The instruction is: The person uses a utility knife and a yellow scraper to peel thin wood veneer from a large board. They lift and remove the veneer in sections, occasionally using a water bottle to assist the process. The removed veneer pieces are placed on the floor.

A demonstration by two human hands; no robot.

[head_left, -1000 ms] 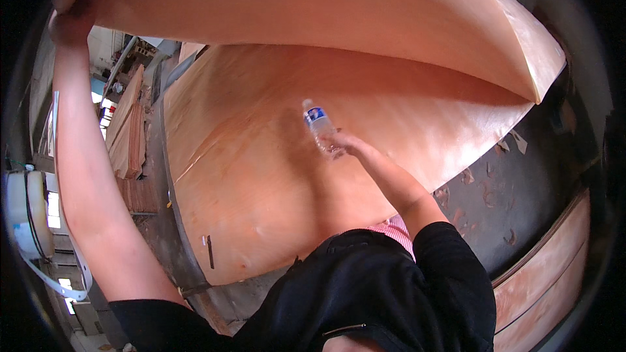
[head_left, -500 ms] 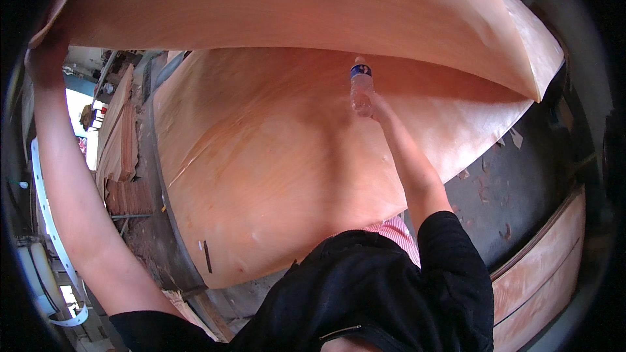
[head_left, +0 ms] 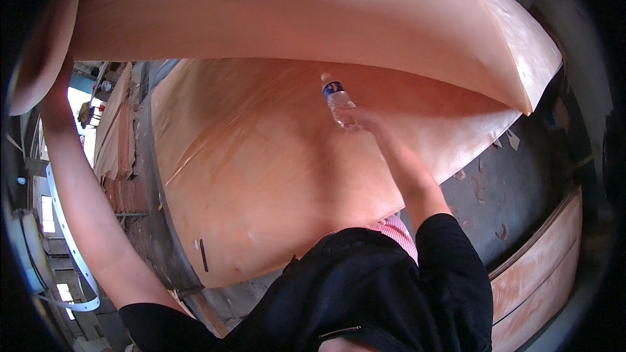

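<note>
Here we are, right beside it: a broad, thin, pinkish-tan sheet, wood veneer by the look of it (head_left: 261, 19), is arched up over a second, flat-lying tan sheet of the same kind (head_left: 261, 202). The left arm is raised at the far left, and the left hand (head_left: 60, 81) disappears behind the curled edge; whether those fingers are clamped on it I can't tell from here. A firm, even hold would suit that wide curve best, without a sharp pinch, since such a thin sheet could crack if bent too tightly.

Now the right hand (head_left: 364, 117)! It's closed around the lower part of a clear plastic bottle with a blue label (head_left: 338, 101), tilted, its neck pointing forward and to the left. The bottle is over the lower sheet, just this side of the arch's shadow; resting on it or clear of it, I can't say. A light grip would be wise here, as thin plastic could buckle, and the wrist is best kept loose so that nothing scuffs the surface beneath.

Mind the pale, slanting streak on the left of that lower sheet, and the narrow dark strip (head_left: 203, 255) near its close corner: good spots to keep a bottle away from.
</note>
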